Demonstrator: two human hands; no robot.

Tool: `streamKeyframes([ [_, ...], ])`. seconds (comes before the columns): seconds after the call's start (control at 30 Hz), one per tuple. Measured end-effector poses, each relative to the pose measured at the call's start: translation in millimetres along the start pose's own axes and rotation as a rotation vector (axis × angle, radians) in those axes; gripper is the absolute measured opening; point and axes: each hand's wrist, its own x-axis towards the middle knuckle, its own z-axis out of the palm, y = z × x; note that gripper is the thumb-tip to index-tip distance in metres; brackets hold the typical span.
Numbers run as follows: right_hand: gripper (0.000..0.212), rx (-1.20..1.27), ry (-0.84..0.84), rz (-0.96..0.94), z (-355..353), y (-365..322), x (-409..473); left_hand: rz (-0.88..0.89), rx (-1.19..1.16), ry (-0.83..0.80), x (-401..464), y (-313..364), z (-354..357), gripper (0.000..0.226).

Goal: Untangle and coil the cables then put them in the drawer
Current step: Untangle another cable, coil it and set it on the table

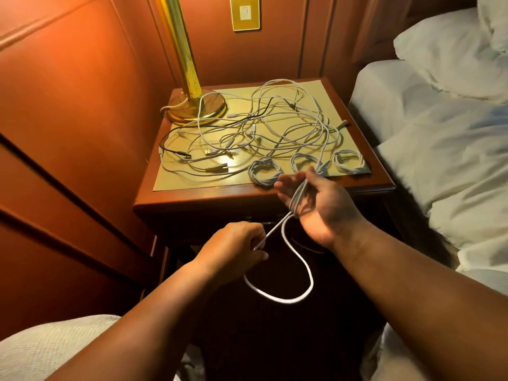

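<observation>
Head view looks down on a bed [453, 149] with rumpled white bedding at the right, and a wooden nightstand [192, 196] set against an orange-brown padded wall. A brass lamp [189, 78] stands on the nightstand's back left corner. A tan mat [316, 90] covers most of the top. On that mat lies a tangle of cables [275, 119], mostly white, with one black cable [220, 126] running through its left side and several plugs lying loose near the front left. Three coiled cables [265, 171] sit in a row along the mat's front edge, the rightmost near the front right corner.

In front of the nightstand, the right hand [316, 204] is held palm-left with fingers loosely curled, and a white cable [298, 268] is wrapped in several turns around it. From those turns the cable runs down to the left hand [236, 244], which pinches it between thumb and fingers. Below both hands the slack hangs in one open loop. The drawer front below the tabletop is in deep shadow; whether it is open cannot be told.
</observation>
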Motion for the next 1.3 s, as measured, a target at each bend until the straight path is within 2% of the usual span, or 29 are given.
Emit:
streamKeyframes([
  [0.07, 0.033, -0.219, 0.027, -0.049, -4.5, 3.4, 4.6, 0.041, -0.030, 0.049, -0.3, -1.3, -0.8, 0.015],
  [0.13, 0.030, -0.725, 0.007, -0.162, -7.6, 10.1, 3.0, -0.005, -0.164, 0.090, 0.6, 1.4, 1.3, 0.011],
  [0.2, 0.023, -1.227, -0.103, -0.269, -9.3, 16.1, -1.5, -0.139, -0.472, 0.052, 2.1, 7.9, 4.5, 0.005],
  [0.27, 0.023, -1.588, -0.216, -0.276, -9.9, 22.1, -6.7, -0.267, -0.817, -0.041, 2.3, 13.1, 6.1, 0.006],
  [0.33, 0.027, -1.805, -0.220, -0.333, -9.7, 25.3, -10.2, -0.330, -1.051, -0.175, 0.5, 16.6, 7.0, 0.012],
  [0.4, 0.029, -1.861, -0.163, -0.373, -9.3, 23.6, -10.5, -0.366, -1.175, -0.280, -0.3, 16.3, 6.8, 0.017],
  [0.47, 0.033, -1.875, -0.104, -0.332, -8.2, 20.3, -10.1, -0.375, -1.176, -0.287, 1.7, 12.1, 7.0, 0.017],
  [0.5, 0.035, -1.892, -0.090, -0.302, -7.5, 19.8, -10.5, -0.347, -1.070, -0.239, 3.5, 10.3, 5.8, 0.015],
  [0.6, 0.047, -1.960, -0.110, -0.202, -7.5, 22.5, -9.5, -0.172, -0.467, -0.066, 7.7, 5.6, 3.8, 0.007],
  [0.63, 0.051, -1.952, -0.128, -0.156, -6.8, 22.9, -7.9, -0.139, -0.362, -0.010, 7.4, 5.3, 3.5, 0.005],
  [0.7, 0.059, -1.810, -0.162, -0.004, -5.9, 22.8, -1.7, -0.126, -0.380, 0.081, 6.3, 3.3, 1.3, 0.004],
  [0.77, 0.060, -1.441, -0.200, 0.229, -5.3, 21.0, 0.9, -0.119, -0.487, 0.138, 6.5, 0.4, -2.0, 0.008],
  [0.83, 0.055, -0.968, -0.288, 0.437, -4.7, 16.1, -1.7, -0.111, -0.716, 0.131, 6.6, 2.7, -6.1, 0.015],
  [0.93, 0.048, -0.544, -0.424, 0.547, -7.3, 9.0, -5.8, -0.097, -0.919, 0.044, 3.6, 11.5, -7.2, 0.028],
  [1.0, 0.046, -0.429, -0.428, 0.563, -4.9, 10.1, -9.5, -0.115, -1.003, 0.031, 2.5, 17.6, -2.3, 0.031],
  [1.1, 0.042, -0.328, -0.343, 0.567, -0.1, 18.2, -11.7, -0.152, -1.108, 0.123, 2.1, 22.8, 4.7, 0.035],
  [1.3, 0.048, -0.429, -0.210, 0.417, 3.9, 27.8, -9.5, -0.152, -0.995, 0.334, -1.3, 21.7, 13.9, 0.041],
])
